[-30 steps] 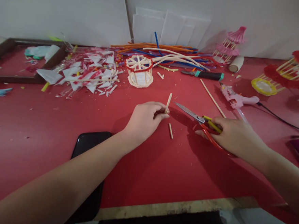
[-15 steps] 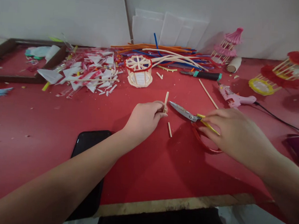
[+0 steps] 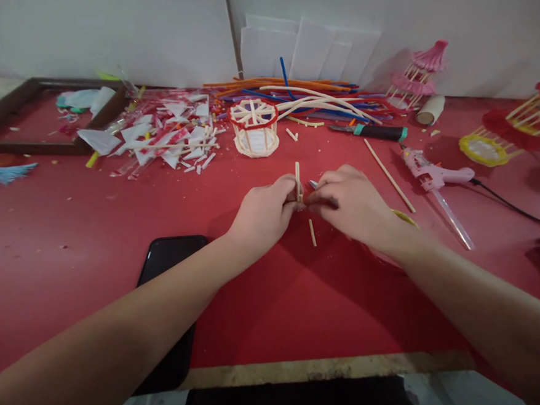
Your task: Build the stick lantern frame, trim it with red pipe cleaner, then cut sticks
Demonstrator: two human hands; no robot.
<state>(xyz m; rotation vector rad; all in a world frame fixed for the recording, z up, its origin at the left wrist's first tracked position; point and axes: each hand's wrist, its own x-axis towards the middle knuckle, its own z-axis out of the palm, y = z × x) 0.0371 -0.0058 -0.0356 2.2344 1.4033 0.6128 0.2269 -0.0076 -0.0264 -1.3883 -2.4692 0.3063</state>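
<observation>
Pinched in my left hand (image 3: 264, 213) are short pale wooden sticks (image 3: 297, 175), one of them pointing upward. My right hand (image 3: 355, 205) meets it at the fingertips, its thumb and fingers drawn together; what lies between them is hidden. Beneath my right hand are scissors on the table, mostly covered, with part of the yellow handle (image 3: 405, 219) and the blade tip showing. A cut piece of stick (image 3: 313, 232) rests just below my fingertips. Beyond my hands stands a small round stick frame (image 3: 255, 129) with a red-edged top.
A black phone (image 3: 174, 254) lies beside my left forearm. On the right are a long stick (image 3: 389, 176), a pink glue gun (image 3: 432, 170) with its cord, and a cutter (image 3: 379, 132). Scraps (image 3: 164, 133), coloured pipe cleaners (image 3: 314, 97) and stick towers (image 3: 417, 77) line the back.
My right hand has let go of the scissors, leaving them on the table, and has moved left to my left hand's fingertips. My left hand keeps hold of the sticks.
</observation>
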